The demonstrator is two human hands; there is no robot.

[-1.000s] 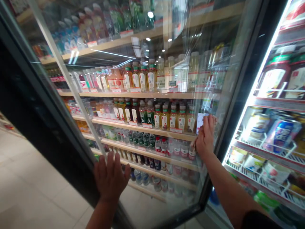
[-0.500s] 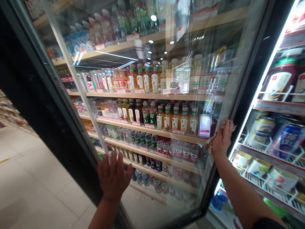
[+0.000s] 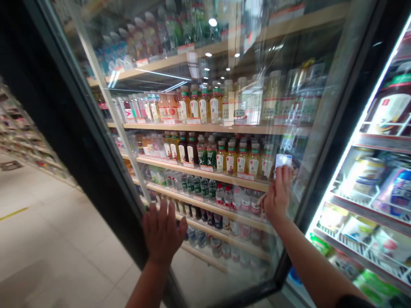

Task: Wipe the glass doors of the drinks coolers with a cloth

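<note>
A glass cooler door (image 3: pixel 224 273) with a black frame stands swung out in front of me. My left hand (image 3: pixel 163 233) lies against its left part, by the black frame, with fingers spread. My right hand (image 3: pixel 278 196) is pressed flat on the right half of the pane, fingers stretched upward. A thin brownish edge shows beside these fingers; whether it is a cloth or a reflection I cannot tell. Just above the fingertips, a bright screen-like patch (image 3: pixel 284 160) shows in the glass.
Beyond the glass are wooden shelves (image 3: pixel 205 128) with rows of bottled drinks (image 3: pixel 229 158). To the right, the lit cooler holds cans (image 3: pixel 366 173) and packets on wire racks. On the left lie the tiled floor (image 3: pixel 64 239) and a long stocked shelf (image 3: pixel 28 128).
My right hand has moved left across the glass, away from the right frame. My left hand stays at the left frame. The view has shifted slightly.
</note>
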